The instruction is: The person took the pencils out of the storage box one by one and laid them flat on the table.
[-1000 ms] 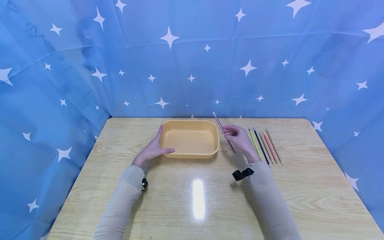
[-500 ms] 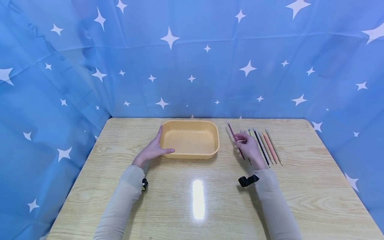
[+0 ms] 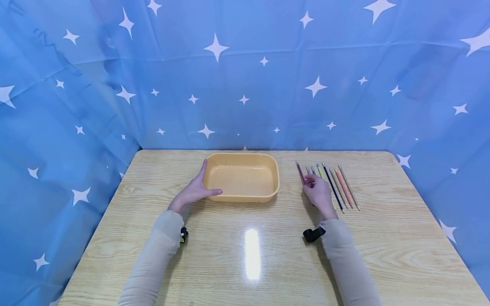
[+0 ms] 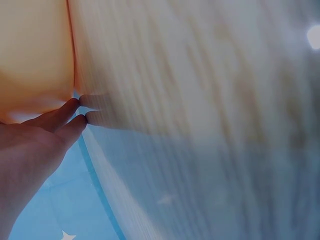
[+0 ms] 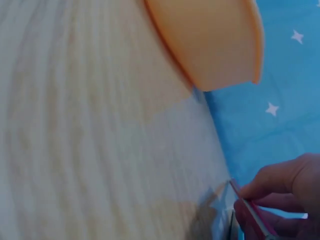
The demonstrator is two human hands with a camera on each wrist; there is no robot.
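Note:
My left hand (image 3: 194, 189) rests against the left end of a shallow yellow-orange plastic tray (image 3: 241, 199). Its fingers lie straight along the tray's side, the thumb spread across the front corner. In the left wrist view straight fingers (image 4: 72, 120) touch the outer wall. At the right, my right hand (image 3: 318, 194) pinches a dark red pencil (image 3: 300, 172) between thumb and fingers, low over the table at the left end of a row of pencils. The right wrist view shows the red pencil (image 5: 260, 220) in the fingertips. The hand covers the lower parts of the nearest pencils.
A lime green pencil (image 3: 319, 171), a black pencil (image 3: 334, 189), a pink pencil (image 3: 343, 187) and a brown pencil (image 3: 349, 187) lie roughly parallel among others. The wooden table (image 3: 214, 255) ends at a blue star-patterned curtain (image 3: 245, 76) behind.
My right hand has carried the red pencil from near the tray's right end rightward and down to the left side of the pencil row. The left hand and tray stay put.

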